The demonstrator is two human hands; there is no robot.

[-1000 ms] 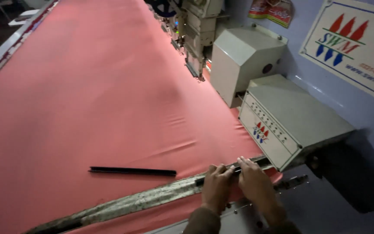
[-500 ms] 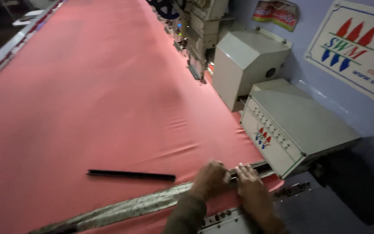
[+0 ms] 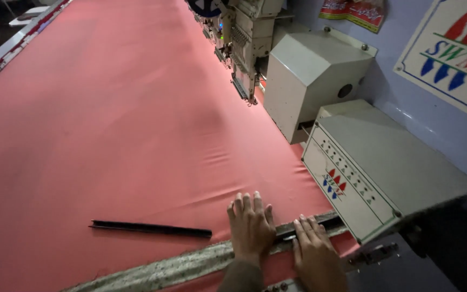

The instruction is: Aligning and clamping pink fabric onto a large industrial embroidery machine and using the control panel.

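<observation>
Lying flat and taut, salmon-pink fabric [image 3: 125,124] spreading wide, near edge running under a worn grey clamp bar [image 3: 190,265], faintly wrinkling there

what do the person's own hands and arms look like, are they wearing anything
Both hands are bare: no gloves, and no rings or watch that I can make out. The left hand comes out of a dull brownish sleeve that ends at the wrist. The right hand shows no sleeve before the picture's lower edge.
</observation>
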